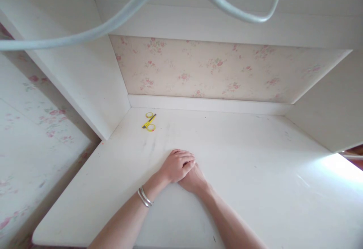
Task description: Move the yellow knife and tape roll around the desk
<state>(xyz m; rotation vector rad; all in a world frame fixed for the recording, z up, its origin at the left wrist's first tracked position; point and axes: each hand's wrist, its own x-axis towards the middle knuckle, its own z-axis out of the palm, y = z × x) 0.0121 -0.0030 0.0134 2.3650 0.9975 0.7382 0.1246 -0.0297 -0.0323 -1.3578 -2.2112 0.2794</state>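
My left hand (pixel 177 166) rests on top of my right hand (pixel 194 179) near the middle of the white desk (pixel 241 158), its fingers curled over it. Most of my right hand's fingers are hidden underneath. Two silver bangles (pixel 145 197) circle my left wrist. Beyond my hands, to the left, lies a yellow utility knife (pixel 149 121) with dark ends. A small yellow tape roll (pixel 149 115) lies just behind the knife, and a second yellow tape roll (pixel 151 128) lies in front, close against it. Neither hand touches these things.
White side panels (pixel 96 75) flank the desk, and a shelf (pixel 227 25) spans above it. Behind is floral wallpaper (pixel 198 67). A thick pale cable (pixel 124 14) hangs across the top of the view. The desk's rounded left corner (pixel 38 234) is near the front.
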